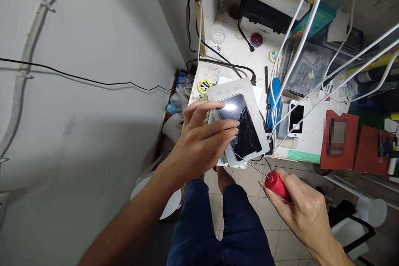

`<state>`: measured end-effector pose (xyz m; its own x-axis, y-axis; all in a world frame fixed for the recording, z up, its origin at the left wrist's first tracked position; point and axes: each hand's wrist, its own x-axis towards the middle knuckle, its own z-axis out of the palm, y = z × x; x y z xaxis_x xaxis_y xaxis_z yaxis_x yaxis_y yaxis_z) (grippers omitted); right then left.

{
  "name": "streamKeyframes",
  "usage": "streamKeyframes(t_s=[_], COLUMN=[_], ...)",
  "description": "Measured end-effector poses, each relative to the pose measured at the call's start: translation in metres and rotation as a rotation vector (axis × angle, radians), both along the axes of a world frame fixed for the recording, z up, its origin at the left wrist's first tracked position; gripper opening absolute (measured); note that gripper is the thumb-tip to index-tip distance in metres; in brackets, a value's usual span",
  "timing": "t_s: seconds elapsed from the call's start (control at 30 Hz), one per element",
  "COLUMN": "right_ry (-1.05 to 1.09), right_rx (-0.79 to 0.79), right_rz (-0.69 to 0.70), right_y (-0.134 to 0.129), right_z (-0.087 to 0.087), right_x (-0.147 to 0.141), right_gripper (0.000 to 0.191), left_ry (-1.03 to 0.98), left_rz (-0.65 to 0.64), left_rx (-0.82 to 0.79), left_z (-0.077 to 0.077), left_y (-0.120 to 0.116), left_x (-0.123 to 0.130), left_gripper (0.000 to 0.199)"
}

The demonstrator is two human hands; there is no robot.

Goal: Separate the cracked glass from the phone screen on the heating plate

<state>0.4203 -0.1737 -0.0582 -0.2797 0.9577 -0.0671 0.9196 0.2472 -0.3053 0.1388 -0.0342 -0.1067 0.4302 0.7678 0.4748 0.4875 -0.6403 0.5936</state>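
A dark phone screen with whitish streaks lies in a pale frame-like sheet, tilted near the table's front left edge. My left hand rests on the screen with its fingers spread, the fingertips touching the glass. In my right hand is a red-handled tool, the fingers wrapped round its handle. Its thin metal shaft points up and left, and the tip meets the lower left edge of the screen.
White cables hang across the table's right part. Beyond them lie a white phone, a blue tool and red mats. A black machine stands at the back. A grey wall is at left.
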Motion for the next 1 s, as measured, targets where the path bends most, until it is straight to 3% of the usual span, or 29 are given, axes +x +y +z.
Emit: streamKeyframes(t_s=[1.0], right_ry=[0.0], right_rx=[0.01], right_rz=[0.018], right_y=[-0.0042], right_z=[0.0029], right_x=[0.0036], right_gripper=[0.026], left_ry=[0.008], left_rz=[0.002], left_rx=[-0.004], left_z=[0.0], left_y=[0.0003], left_x=[-0.0002], left_gripper=[0.027])
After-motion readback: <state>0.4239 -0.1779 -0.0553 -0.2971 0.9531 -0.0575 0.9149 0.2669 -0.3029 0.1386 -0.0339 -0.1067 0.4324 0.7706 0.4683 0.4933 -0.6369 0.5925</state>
